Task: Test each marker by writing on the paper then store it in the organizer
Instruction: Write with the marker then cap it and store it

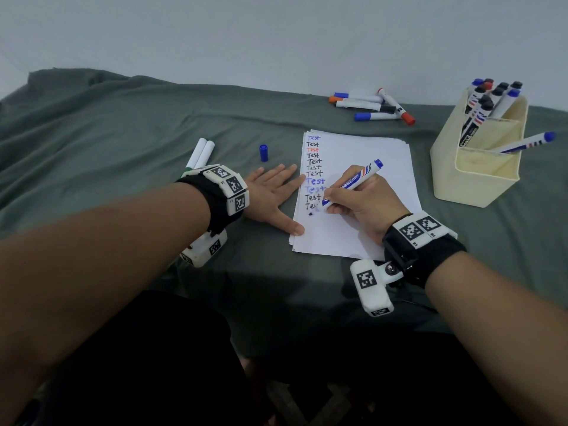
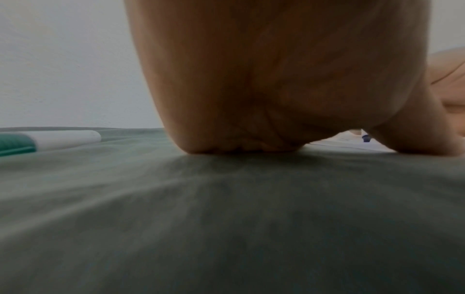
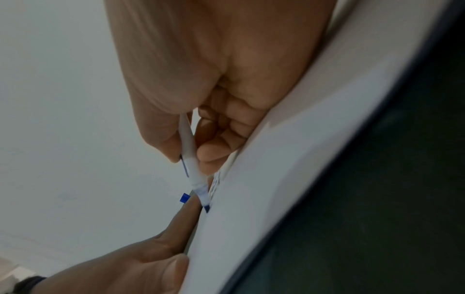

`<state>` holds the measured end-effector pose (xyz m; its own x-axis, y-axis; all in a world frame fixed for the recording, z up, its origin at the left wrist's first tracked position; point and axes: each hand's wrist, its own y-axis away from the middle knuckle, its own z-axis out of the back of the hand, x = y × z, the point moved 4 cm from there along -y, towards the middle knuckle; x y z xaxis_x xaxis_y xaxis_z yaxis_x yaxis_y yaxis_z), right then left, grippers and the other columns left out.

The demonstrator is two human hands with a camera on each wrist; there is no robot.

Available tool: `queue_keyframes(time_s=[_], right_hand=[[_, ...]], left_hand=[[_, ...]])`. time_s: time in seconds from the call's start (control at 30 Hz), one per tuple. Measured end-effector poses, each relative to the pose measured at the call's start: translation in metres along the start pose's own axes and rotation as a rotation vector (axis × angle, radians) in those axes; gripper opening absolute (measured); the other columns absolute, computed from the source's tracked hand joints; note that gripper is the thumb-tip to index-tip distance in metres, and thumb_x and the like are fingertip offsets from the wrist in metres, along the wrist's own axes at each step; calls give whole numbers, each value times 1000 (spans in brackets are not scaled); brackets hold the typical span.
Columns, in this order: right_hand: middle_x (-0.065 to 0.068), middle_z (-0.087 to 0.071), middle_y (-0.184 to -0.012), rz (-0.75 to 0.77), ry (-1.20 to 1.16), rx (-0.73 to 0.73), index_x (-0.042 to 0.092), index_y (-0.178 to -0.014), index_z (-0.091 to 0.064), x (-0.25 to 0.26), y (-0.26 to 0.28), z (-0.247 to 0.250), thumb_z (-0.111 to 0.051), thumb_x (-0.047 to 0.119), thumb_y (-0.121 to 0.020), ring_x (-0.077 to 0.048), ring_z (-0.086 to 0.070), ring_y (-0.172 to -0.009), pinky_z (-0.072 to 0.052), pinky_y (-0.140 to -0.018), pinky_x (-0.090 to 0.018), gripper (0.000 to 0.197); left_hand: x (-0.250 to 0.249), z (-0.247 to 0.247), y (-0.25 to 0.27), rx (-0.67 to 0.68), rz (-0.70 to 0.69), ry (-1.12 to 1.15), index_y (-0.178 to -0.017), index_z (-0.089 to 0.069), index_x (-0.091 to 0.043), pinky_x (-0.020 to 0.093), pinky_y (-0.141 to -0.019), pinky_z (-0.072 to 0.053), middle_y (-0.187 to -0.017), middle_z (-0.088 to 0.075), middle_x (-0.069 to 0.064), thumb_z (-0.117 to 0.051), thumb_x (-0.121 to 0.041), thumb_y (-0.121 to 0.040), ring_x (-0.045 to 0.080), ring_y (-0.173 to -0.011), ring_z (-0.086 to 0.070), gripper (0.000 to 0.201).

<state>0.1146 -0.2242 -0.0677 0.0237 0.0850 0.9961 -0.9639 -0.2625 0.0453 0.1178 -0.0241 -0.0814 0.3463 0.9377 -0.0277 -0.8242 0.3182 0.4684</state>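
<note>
Where grey-green cloth (image 1: 123, 124) meets pale wall (image 1: 276, 32): left hand (image 1: 270, 195) flat; right hand (image 1: 362, 204) gripping marker (image 1: 353, 182).

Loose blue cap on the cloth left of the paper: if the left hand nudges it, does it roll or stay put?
The blue cap is a short cylinder lying on its side, so it would probably roll across its length. The soft, wrinkled green cloth should damp that quickly. It looks small and probably light, so a fingertip of the left hand could likely flick it away.

The heel of the left hand (image 2: 264, 89) presses flat on the green cloth (image 2: 226, 218). A white marker with a green cap (image 2: 50, 140) lies to its left. Beyond the hand, white paper (image 2: 352, 144) and a blue marker tip (image 2: 366, 138) show.
</note>
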Motion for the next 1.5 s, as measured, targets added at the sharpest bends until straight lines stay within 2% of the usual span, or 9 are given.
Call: queue_keyframes(time_s=[0.17, 0.33, 0.57, 0.67, 0.8, 0.97, 1.13, 1.3, 1.5], right_hand=[[-25, -73, -89, -2, -14, -23, 7, -81, -62, 0, 0, 1, -74, 1, -87, -21, -72, -67, -58, -64, -26, 15], [-12, -73, -72, -9, 35, -13, 7, -78, -63, 0, 0, 2, -74, 0, -87, -19, -69, -60, -60, -64, -28, 16], [-26, -72, -84, -18, 12, -59, 3, -85, -60, 1, 2, 4, -72, 1, -88, -23, -65, -61, -55, -60, -24, 12], [-21, -70, -74, -4, 35, -58, 5, -79, -59, 1, 1, 4, -70, -1, -87, -20, -63, -57, -54, -56, -23, 15], [-23, -72, -79, -33, 21, -26, 8, -77, -60, -1, 0, 4, -72, 1, -86, -22, -67, -60, -58, -62, -28, 17], [-20, -73, -78, -12, 34, -110, 12, -78, -59, -3, 0, 11, -71, 8, -84, -21, -66, -60, -52, -63, -34, 14], [-13, -70, -67, -21, 53, -66, 16, -68, -58, -2, -1, 8, -71, 5, -78, -19, -62, -54, -54, -59, -30, 19], [-16, -71, -72, -24, -7, -71, 13, -76, -59, -5, -1, 10, -72, 6, -83, -20, -64, -57, -50, -54, -24, 16], [-12, -68, -65, 7, 68, -125, 15, -71, -58, -5, -1, 11, -69, 4, -83, -15, -59, -52, -48, -51, -24, 20]], left_hand=[[0, 0, -1, 6, -2, -2, -152, 22, -30, 45, -119, 12, -160, 28, -3, -34, -97, -57, 17, -148, 23, 129], [1, 0, -1, 12, 0, 1, -152, 23, -30, 45, -119, 12, -160, 29, -4, -34, -97, -56, 17, -147, 24, 129], [0, 0, 1, 6, -1, 1, -152, 22, -31, 45, -119, 12, -160, 29, -4, -41, -93, -66, 16, -147, 24, 124], [0, 1, 2, 12, 1, 4, -152, 23, -31, 45, -119, 12, -159, 30, -4, -39, -94, -64, 16, -147, 24, 125], [-2, 1, 3, 21, 4, 1, -152, 23, -30, 45, -120, 12, -159, 30, -4, -38, -94, -62, 16, -147, 24, 126], [-1, 1, 3, 14, 1, 1, -152, 23, -30, 44, -119, 13, -160, 29, -4, -38, -94, -62, 15, -147, 25, 126], [-1, 1, 2, 13, 0, 2, -152, 23, -31, 45, -120, 12, -159, 30, -4, -42, -92, -67, 16, -147, 25, 123], [0, 0, 1, 17, -2, 3, -152, 23, -31, 44, -120, 12, -159, 30, -5, -38, -95, -62, 15, -147, 25, 126], [0, 0, 1, 21, -2, 4, -152, 23, -32, 45, -120, 12, -159, 30, -5, -39, -95, -62, 15, -147, 25, 126]])
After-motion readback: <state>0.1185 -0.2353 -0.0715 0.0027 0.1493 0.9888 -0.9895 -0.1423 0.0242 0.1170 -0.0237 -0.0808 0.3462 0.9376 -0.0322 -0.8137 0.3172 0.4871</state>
